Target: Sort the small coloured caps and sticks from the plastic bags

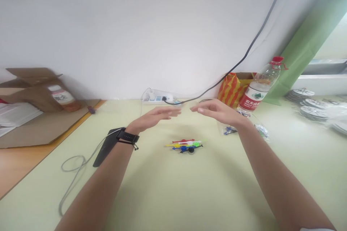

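we hold up our left hand [154, 118] and our right hand [221, 112] over the table [176, 198]. both are open, with the fingers out straight. the tips point at each other but do not touch. the sticks [187, 145] lie in a little heap on the table, between our arms. they are red, white, yellow, green, blue and black. a bottle [256, 92] stands past our right hand.

Between left hand [153, 118] and right hand [218, 111] a gap leads down to the coloured plastic pieces [184, 148], and the near table [189, 191] gives open passage; a dark device [104, 149] and grey cable [82, 164] obstruct the left, a bottle [256, 92] the right, a power strip [155, 98] the back
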A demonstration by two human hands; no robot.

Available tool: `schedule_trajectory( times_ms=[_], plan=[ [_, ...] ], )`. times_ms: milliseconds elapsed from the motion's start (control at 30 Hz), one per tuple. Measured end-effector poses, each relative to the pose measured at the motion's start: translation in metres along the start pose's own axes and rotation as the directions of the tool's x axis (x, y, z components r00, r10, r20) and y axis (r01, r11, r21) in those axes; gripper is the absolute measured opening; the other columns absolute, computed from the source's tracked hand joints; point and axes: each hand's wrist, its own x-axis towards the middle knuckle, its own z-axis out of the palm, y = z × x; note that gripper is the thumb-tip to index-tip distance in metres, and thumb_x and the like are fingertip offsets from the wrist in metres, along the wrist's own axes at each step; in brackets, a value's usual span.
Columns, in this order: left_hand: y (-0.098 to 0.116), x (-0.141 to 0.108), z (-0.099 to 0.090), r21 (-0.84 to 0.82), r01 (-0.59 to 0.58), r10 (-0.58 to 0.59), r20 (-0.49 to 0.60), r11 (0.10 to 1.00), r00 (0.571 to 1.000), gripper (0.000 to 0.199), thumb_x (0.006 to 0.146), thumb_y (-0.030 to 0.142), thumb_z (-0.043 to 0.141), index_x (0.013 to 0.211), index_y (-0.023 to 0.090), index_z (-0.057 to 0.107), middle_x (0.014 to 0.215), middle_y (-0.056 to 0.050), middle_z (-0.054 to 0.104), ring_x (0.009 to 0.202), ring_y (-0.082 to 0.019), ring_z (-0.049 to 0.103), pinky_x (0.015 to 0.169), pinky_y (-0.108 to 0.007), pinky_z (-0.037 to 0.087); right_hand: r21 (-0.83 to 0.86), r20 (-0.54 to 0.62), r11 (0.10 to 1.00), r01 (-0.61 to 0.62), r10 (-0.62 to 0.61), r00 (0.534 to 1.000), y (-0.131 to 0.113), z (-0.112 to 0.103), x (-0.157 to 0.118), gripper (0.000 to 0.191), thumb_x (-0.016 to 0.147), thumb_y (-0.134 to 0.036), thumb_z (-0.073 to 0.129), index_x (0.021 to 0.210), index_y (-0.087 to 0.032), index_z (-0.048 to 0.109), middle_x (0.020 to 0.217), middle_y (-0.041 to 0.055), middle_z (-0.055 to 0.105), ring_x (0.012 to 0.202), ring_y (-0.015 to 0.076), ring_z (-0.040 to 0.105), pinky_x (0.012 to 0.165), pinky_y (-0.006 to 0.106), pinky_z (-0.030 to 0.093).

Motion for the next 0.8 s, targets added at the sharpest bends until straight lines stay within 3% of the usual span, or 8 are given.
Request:
schedule_trajectory(
  times_ms=[67,200,300,400,500,667,800],
  plan=[
    [0.005,-0.002,0.002,0.001,0.0,0.0,0.054,1.0,0.999,0.046,0.1,0.053,0.055,0.143,0.036,0.06,0.154,-0.003,0.053,0.142,-0.028,0.05,0.118,-0.044,0.039,0.02,0.168,0.999,0.045,-0.048,0.985,0.001,-0.004,-0.002,0.05,0.089,-0.054,0.07,0.134,-0.031,0.069,0.14,0.0051,0.066,0.134,0.0342,0.056,0.112,0.051,0.044],
    [0.011,-0.003,0.006,-0.003,-0.002,0.003,0.162,1.0,0.987,0.05,0.102,0.05,0.053,0.15,0.035,0.052,0.152,-0.005,0.055,0.142,-0.029,0.05,0.119,-0.047,0.037,0.166,0.415,0.979,0.122,-0.181,0.892,0.005,-0.006,0.0,0.066,0.092,-0.057,0.066,0.151,-0.031,0.052,0.16,0.0067,0.046,0.146,0.032,0.044,0.119,0.05,0.038],
    [0.013,-0.003,0.008,-0.013,0.016,-0.013,0.202,1.0,0.979,0.052,0.103,0.051,0.053,0.152,0.034,0.049,0.152,-0.006,0.056,0.14,-0.029,0.052,0.118,-0.047,0.038,0.22,0.458,0.968,0.12,-0.211,0.864,0.006,0.0,0.004,0.067,0.094,-0.062,0.06,0.154,-0.033,0.048,0.165,0.0054,0.038,0.15,0.0315,0.038,0.121,0.05,0.034],
    [0.015,-0.005,0.007,-0.012,0.007,-0.005,0.177,1.0,0.984,0.054,0.101,0.054,0.054,0.151,0.034,0.05,0.156,-0.005,0.051,0.143,-0.031,0.047,0.118,-0.048,0.039,0.295,0.483,0.949,0.109,-0.246,0.84,0.005,0.006,0.005,0.071,0.095,-0.068,0.054,0.157,-0.036,0.041,0.169,0.0025,0.03,0.153,0.0302,0.032,0.123,0.049,0.029],
    [0.016,-0.007,0.002,-0.049,-0.056,0.062,0.136,0.997,0.989,0.056,0.101,0.058,0.05,0.15,0.032,0.053,0.159,-0.007,0.047,0.147,-0.035,0.041,0.119,-0.051,0.037,0.332,0.526,0.939,0.089,-0.263,0.809,0.005,0.007,0.004,0.073,0.096,-0.07,0.05,0.159,-0.036,0.037,0.168,0.0027,0.032,0.153,0.0293,0.033,0.124,0.047,0.027],
    [0.018,-0.01,-0.007,-0.122,-0.138,0.152,0.117,0.983,0.981,0.063,0.101,0.065,0.043,0.151,0.027,0.051,0.157,-0.012,0.048,0.145,-0.036,0.044,0.119,-0.054,0.036,0.157,0.605,0.986,0.063,-0.146,0.783,-0.002,0.004,0.002,0.072,0.095,-0.07,0.05,0.155,-0.03,0.046,0.166,0.0035,0.036,0.155,0.0272,0.029,0.125,0.042,0.025],
    [0.023,-0.011,-0.003,0.057,-0.061,0.048,0.205,0.997,0.978,0.058,0.102,0.057,0.049,0.154,0.032,0.046,0.162,-0.007,0.043,0.149,-0.032,0.038,0.122,-0.049,0.031,0.076,0.619,0.99,0.121,-0.142,0.773,-0.015,0.007,0.001,0.077,0.092,-0.069,0.058,0.156,-0.03,0.044,0.166,0.0029,0.036,0.155,0.0271,0.029,0.124,0.04,0.027]
  ],
)
